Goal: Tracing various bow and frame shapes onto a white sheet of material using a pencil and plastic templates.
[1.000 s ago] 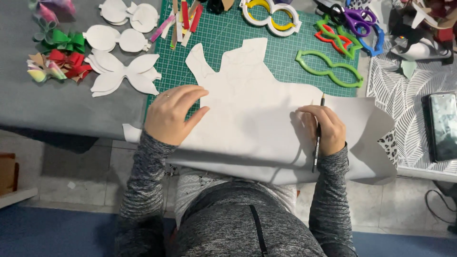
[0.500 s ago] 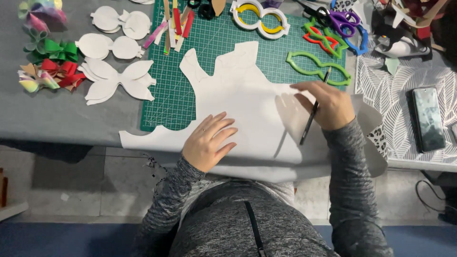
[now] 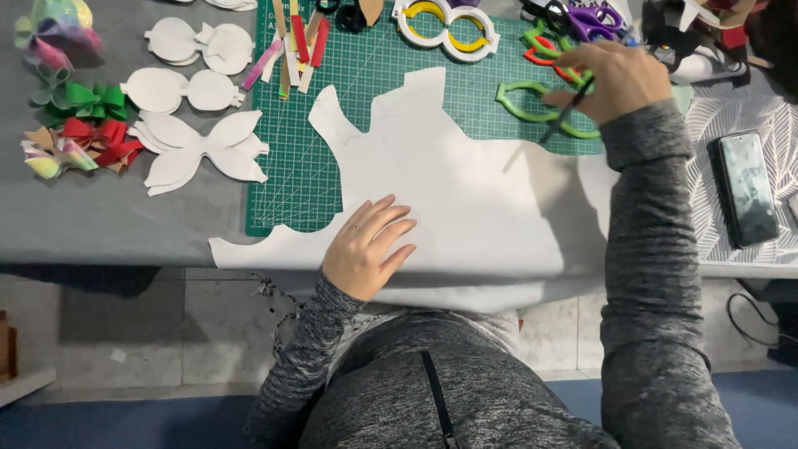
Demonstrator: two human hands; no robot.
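My left grip (image 3: pixel 366 249) lies flat and empty on the white sheet (image 3: pixel 465 191) at the desk's near edge. My right grip (image 3: pixel 619 79) pinches a pencil (image 3: pixel 565 110) above the green template (image 3: pixel 540 108) toward the far edge.

- You have one view only, from the camera worn on your head, so no second view shares the scene.
- It looks almost straight down over your torso onto the near edge of the table (image 3: pixel 100 224).
- It sits close: the green cutting mat (image 3: pixel 374 91) and white sheet (image 3: pixel 465 199) fill the middle.
- Your left hand (image 3: pixel 366 249) lies centre, your right hand (image 3: pixel 619 79) near the top edge.
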